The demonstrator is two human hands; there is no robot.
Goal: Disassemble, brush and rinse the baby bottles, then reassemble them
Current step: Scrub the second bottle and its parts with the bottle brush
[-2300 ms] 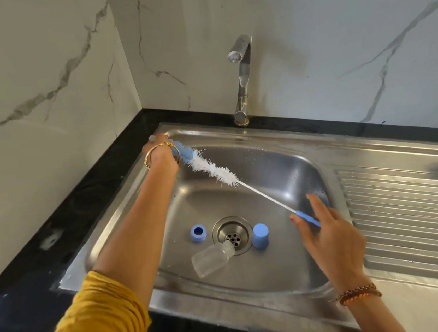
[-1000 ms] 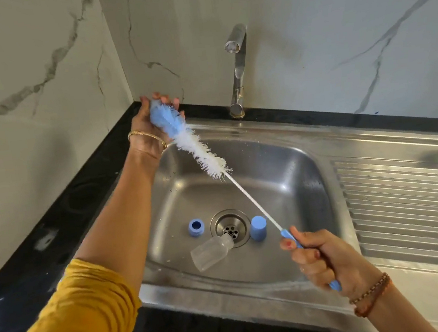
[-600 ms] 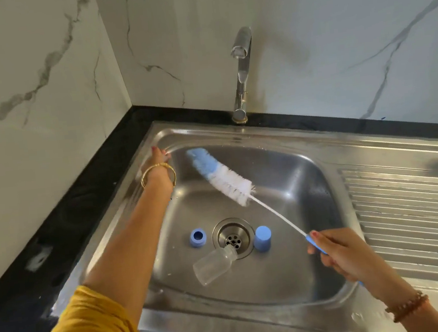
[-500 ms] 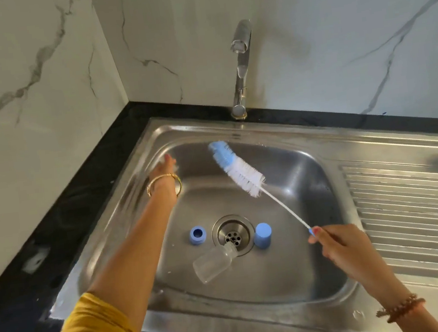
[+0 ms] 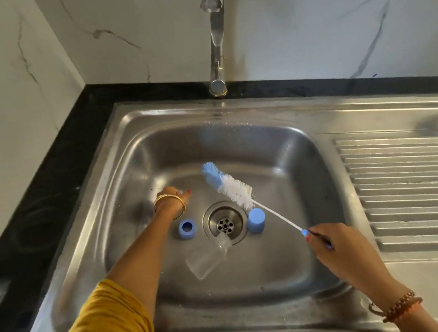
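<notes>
Nearest: yellow sleeve [image 5: 100,329] on the left arm, beaded bracelet [image 5: 397,306] on the right wrist. Right hand [image 5: 338,245] pinches the blue handle end of the long bottle brush [image 5: 231,186], fingers curled round it; white wire stem angles up-left over the basin, white bristles and blue sponge tip held above the sink floor, just past the drain.

Stainless steel sink [image 5: 296,304] set in the black table [image 5: 57,168]. On the basin floor: clear plastic baby bottle body [image 5: 209,257] lying on its side, neck pointing at the round metal drain [image 5: 226,223] and touching its rim. Blue screw ring [image 5: 186,228] sits left of the drain, blue cap [image 5: 256,220] upright right of it, both just beside the drain.

Left hand [image 5: 173,197], gold bangle on wrist, reaches beyond the ring toward the basin's far-left area; seen from behind, finger state cannot tell.

Far: chrome tap [image 5: 215,38] at the back edge, white marble-pattern wall [image 5: 305,19] behind.
</notes>
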